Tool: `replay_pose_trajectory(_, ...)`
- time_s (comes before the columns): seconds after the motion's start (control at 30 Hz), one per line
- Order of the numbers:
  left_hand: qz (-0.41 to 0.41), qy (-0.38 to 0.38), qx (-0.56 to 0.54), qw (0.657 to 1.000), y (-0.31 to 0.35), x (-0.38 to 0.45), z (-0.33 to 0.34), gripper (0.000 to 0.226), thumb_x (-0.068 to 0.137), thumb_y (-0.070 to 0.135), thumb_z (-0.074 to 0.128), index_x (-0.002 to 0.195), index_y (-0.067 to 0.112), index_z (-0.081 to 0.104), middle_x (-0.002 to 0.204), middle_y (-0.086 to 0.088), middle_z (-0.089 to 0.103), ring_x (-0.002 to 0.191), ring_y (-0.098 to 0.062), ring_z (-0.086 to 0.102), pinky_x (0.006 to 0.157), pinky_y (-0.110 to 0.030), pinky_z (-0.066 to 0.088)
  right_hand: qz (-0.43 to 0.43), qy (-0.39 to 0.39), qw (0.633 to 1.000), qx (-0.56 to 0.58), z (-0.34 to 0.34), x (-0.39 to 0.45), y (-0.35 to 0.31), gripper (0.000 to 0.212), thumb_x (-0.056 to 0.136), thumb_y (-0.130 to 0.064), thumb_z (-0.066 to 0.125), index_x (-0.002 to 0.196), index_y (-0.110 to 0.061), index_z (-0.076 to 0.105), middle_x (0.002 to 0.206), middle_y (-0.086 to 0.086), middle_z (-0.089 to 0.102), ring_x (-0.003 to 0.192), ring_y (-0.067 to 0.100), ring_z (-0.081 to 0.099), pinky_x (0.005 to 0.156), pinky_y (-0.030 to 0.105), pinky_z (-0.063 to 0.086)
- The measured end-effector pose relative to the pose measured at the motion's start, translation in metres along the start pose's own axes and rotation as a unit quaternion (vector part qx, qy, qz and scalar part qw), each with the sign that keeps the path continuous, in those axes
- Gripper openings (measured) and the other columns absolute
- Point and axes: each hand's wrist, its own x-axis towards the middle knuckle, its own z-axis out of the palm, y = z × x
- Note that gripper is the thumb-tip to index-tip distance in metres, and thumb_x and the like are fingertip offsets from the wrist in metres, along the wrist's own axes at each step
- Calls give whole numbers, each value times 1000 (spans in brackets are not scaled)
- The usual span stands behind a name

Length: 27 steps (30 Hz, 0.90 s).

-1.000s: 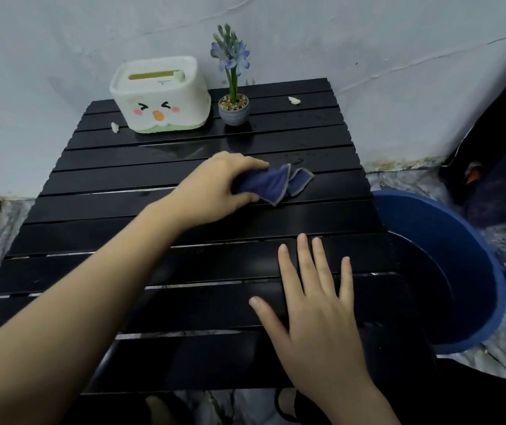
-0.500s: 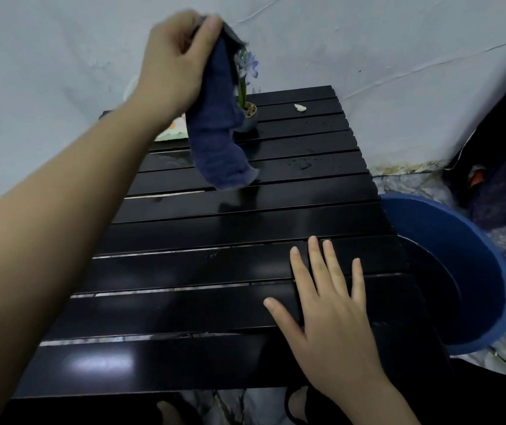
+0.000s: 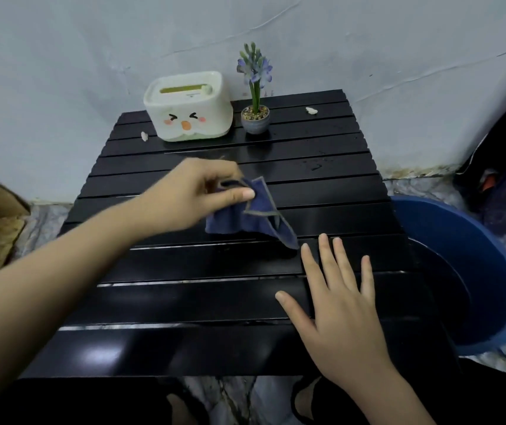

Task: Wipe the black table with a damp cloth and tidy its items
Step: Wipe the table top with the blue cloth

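The black slatted table (image 3: 202, 305) stands against a pale wall, and everything here is placed from it. Over its middle slats the left hand (image 3: 193, 194) pinches a blue cloth (image 3: 245, 216) between thumb and curled fingers; the cloth hangs crumpled from the grip, and its lower folds seem to touch the tabletop, though blur makes that hard to confirm. The right hand (image 3: 337, 305) lies flat on the table's near right part, fingers straight and spread, holding nothing, its fingertips just beside the cloth's lowest corner. At the table's far edge sit a white tissue box (image 3: 188, 107) with a cartoon face and, just to its right, a small potted purple flower (image 3: 255, 113). Two small white scraps lie there too: one (image 3: 144, 135) left of the box, one (image 3: 311, 110) near the far right corner. A blue basin (image 3: 472, 265) rests on the floor against the table's right side.
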Motion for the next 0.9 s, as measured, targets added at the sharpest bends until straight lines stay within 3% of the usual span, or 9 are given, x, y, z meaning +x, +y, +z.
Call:
replay_pose_trajectory(0.07, -73, 65, -82, 992, -20, -2, 8, 21, 95, 33, 61, 90, 14, 69, 77, -2, 65, 68, -4, 54, 61, -19, 44, 0, -1, 1000, 4, -1, 0, 0, 78, 98, -70, 22, 157, -19, 29, 167, 7, 18, 157, 22, 4, 123, 59, 8)
replay_pose_trajectory(0.13, -152, 159, -107, 970, -45, 3, 7, 19, 97, 34, 61, 96, 17, 69, 84, -3, 69, 75, -5, 58, 67, -25, 48, 2, -3, 1000, 4, -1, 0, 0, 79, 98, -70, 22, 157, -19, 29, 167, 7, 18, 157, 22, 4, 123, 58, 7)
replay_pose_trajectory(0.27, -296, 273, 139, 905, -72, 9, 12, 47, 96, 42, 55, 133, 13, 49, 123, -13, 61, 117, -34, 53, 93, -48, 47, 2, 0, 1000, 0, 0, -1, 0, 79, 98, -70, 23, 157, -18, 31, 167, 7, 20, 156, 23, 6, 123, 58, 6)
replay_pose_trajectory(0.33, -261, 263, 140, 918, -57, 14, 27, 67, 96, 49, 52, 145, 4, 38, 139, -21, 52, 130, -39, 45, 104, -49, 41, 3, 0, 1000, -7, 0, -1, -1, 79, 98, -71, 21, 156, -19, 31, 167, 8, 20, 156, 23, 6, 122, 58, 7)
replay_pose_trajectory(0.4, -270, 204, 131, 932, -42, 22, 52, 98, 89, 71, 44, 153, 0, 22, 156, -24, 33, 144, -40, 31, 118, -47, 27, 5, -4, 1000, -16, 0, 0, -1, 80, 97, -71, 21, 157, -19, 31, 167, 8, 19, 156, 23, 6, 123, 58, 8)
replay_pose_trajectory(0.47, -349, 155, 135, 914, -37, 30, 81, 123, 76, 90, 31, 156, 0, 6, 163, -26, 10, 152, -39, 9, 123, -48, 9, 5, -6, 1000, -22, -1, -1, -2, 79, 98, -70, 21, 157, -18, 31, 167, 8, 19, 156, 23, 6, 123, 58, 9)
replay_pose_trajectory(0.53, -392, 156, 170, 890, -36, 38, 105, 126, 75, 93, 24, 156, -1, 3, 162, -30, 4, 152, -42, 2, 123, -51, 3, 7, -3, 999, -31, -1, -1, -3, 79, 99, -69, 22, 156, -16, 32, 166, 10, 21, 156, 25, 9, 122, 59, 11)
replay_pose_trajectory(0.7, -343, 178, 215, 897, -32, 84, 130, 89, 99, 60, 25, 154, -7, 8, 159, -36, 7, 150, -47, 5, 123, -53, 5, 11, -13, 998, -67, -2, 1, -6, 77, 99, -63, 26, 155, -10, 34, 164, 17, 25, 154, 34, 18, 117, 66, 23)
replay_pose_trajectory(0.9, -190, 92, 244, 946, -13, 159, 160, 72, 104, 47, 23, 154, -5, 16, 160, -31, 15, 150, -42, 13, 123, -50, 11, 33, -24, 996, -83, 8, 5, -9, 77, 97, -60, 33, 152, -7, 40, 161, 22, 30, 150, 40, 26, 111, 69, 30)
